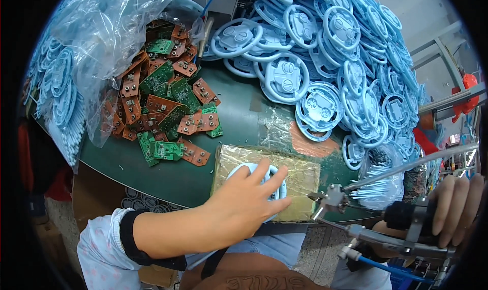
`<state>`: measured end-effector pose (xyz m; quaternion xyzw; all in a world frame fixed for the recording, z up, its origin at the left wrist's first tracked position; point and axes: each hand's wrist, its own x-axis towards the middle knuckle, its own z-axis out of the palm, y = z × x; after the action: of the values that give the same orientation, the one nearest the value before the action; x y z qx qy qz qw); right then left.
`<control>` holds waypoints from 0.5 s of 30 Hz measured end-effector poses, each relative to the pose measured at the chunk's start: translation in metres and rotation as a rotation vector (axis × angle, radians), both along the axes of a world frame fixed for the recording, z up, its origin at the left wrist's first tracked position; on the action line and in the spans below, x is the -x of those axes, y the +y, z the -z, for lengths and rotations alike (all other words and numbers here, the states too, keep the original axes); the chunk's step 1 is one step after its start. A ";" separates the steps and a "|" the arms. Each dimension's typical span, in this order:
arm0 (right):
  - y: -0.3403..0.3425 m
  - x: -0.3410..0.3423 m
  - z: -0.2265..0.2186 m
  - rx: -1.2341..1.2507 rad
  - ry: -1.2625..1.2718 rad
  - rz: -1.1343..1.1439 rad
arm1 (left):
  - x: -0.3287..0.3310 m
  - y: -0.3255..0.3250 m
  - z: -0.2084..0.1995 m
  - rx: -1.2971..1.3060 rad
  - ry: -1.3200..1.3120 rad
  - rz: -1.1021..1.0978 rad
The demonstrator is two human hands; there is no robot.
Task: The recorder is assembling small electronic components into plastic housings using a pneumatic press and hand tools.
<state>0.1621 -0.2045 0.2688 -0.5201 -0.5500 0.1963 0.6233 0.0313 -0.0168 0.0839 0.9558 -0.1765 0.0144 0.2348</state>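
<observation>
A light-blue plastic toy steering wheel (277, 192) lies on a tape-wrapped block (304, 175) near the table's front edge. My left hand (249, 201) is over it, fingers spread across the rim and gripping it. Much of the wheel is hidden under the hand. At the right, my right hand (457, 208) is wrapped around a black-bodied electric screwdriver (401, 216) clamped to a metal bracket. The screwdriver's metal nose (333, 197) points left and sits beside the block's right end, apart from the wheel.
A big pile of light-blue steering wheels (290, 79) fills the back right. Brown and green circuit boards (168, 104) spill from a clear plastic bag (104, 51) at the left. A metal rod (412, 165) and a blue air hose (391, 269) run near the screwdriver.
</observation>
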 end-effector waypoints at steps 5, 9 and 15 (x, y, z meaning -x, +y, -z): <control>-0.001 -0.007 0.034 -0.145 0.102 0.205 | -0.011 -0.007 -0.021 -0.210 0.103 0.035; 0.007 -0.020 0.031 0.076 0.147 0.010 | -0.010 -0.006 -0.017 -0.189 0.146 0.015; 0.009 -0.039 0.045 -0.002 0.094 -0.111 | -0.007 -0.007 -0.018 -0.187 0.096 -0.019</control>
<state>0.2013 -0.1951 0.2240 -0.4782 -0.5485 0.2540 0.6371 0.0386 -0.0240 0.1019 0.9748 -0.1564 -0.0455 0.1526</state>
